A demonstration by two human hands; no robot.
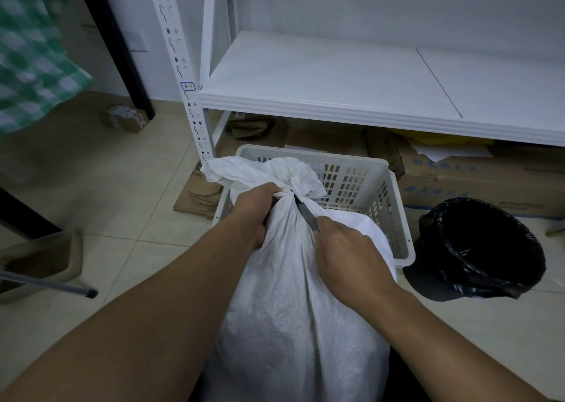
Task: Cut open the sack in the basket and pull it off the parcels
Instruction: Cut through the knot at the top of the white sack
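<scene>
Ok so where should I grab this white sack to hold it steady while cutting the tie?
Grip the gathered neck of the white sack just below the knot, from the left, as the left hand does. The right hand brings the blade in from the right.

Sack in basket, bin right

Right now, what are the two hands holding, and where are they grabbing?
The left hand grips the white sack by its bunched neck, just below the tie. The right hand holds a knife by its handle, blade tip at the tie.
</scene>
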